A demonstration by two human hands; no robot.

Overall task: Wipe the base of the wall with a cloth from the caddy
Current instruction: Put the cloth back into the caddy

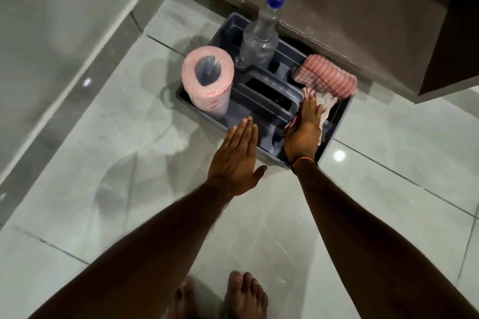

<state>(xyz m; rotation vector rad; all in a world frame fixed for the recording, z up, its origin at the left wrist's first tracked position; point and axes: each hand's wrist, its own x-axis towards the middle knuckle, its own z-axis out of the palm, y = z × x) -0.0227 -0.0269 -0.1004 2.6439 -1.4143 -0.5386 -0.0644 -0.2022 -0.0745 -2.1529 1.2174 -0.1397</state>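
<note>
A dark grey caddy [337,122] stands on the tiled floor against a brown cabinet base. A red-and-white checked cloth [327,75] lies folded in its right rear corner. A second, paler checked cloth [327,106] lies in the right front compartment, and my right hand [304,129] rests flat on it, fingers straight. My left hand [237,158] hovers open, palm down, at the caddy's front left edge, holding nothing. The wall [51,33] with its dark skirting runs along the left.
A pink paper roll [207,80] stands upright in the caddy's left compartment. A clear spray bottle [261,36] with a white-and-blue trigger stands at the back. The brown cabinet [363,8] overhangs at the right. My bare feet [233,295] are at the bottom edge.
</note>
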